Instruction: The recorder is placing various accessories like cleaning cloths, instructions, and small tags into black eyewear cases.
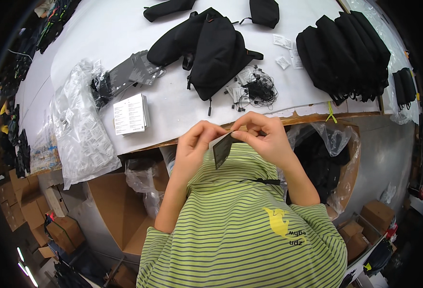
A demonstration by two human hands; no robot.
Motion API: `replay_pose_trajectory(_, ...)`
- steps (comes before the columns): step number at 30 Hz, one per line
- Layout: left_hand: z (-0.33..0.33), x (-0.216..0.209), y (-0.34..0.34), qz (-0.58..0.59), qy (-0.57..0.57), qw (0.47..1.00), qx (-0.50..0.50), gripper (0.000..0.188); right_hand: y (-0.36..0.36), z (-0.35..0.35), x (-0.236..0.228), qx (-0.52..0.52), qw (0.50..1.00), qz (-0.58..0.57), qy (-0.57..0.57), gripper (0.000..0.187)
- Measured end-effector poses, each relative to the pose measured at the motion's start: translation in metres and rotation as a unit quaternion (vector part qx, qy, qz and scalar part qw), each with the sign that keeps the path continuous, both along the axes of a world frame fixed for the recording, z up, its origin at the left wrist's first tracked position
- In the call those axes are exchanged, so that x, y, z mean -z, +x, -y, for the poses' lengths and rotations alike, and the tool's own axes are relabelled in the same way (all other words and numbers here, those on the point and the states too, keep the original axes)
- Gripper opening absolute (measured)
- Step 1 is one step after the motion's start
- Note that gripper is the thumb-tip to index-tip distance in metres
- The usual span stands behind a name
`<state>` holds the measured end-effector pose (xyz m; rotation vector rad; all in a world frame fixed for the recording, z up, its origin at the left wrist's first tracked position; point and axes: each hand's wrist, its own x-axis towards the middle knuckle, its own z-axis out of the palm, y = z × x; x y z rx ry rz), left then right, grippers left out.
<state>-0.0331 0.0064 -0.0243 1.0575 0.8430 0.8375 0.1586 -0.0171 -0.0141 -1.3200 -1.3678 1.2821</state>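
Observation:
A dark grey hang tag (222, 151) with a pale side is held up in front of my body, just off the table's near edge. My left hand (195, 140) pinches its upper left part between thumb and fingers. The fingers of my right hand (264, 135) are closed at its top right corner; whether they also hold a thin string there is too small to tell. Straight ahead on the table lies a black bag (216, 57) with zip pulls and straps. Close to it is a tangle of black tag strings (261, 91).
Left on the white table (173, 127) are a stack of white printed cards (129, 115), spread grey tags (137, 69) and a clear plastic bag of small packets (84, 129). Black bags (343, 55) stand in a row at right. Open cardboard boxes (120, 211) sit below the edge.

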Motion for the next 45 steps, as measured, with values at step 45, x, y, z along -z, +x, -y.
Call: replay_pose_trajectory(45, -0.085, -0.004, -0.001, -0.316, 0.381, 0.848, -0.189, 0.027, 0.013, -0.018, 0.051, 0.004, 0.975, -0.147, -0.167, 0.01)
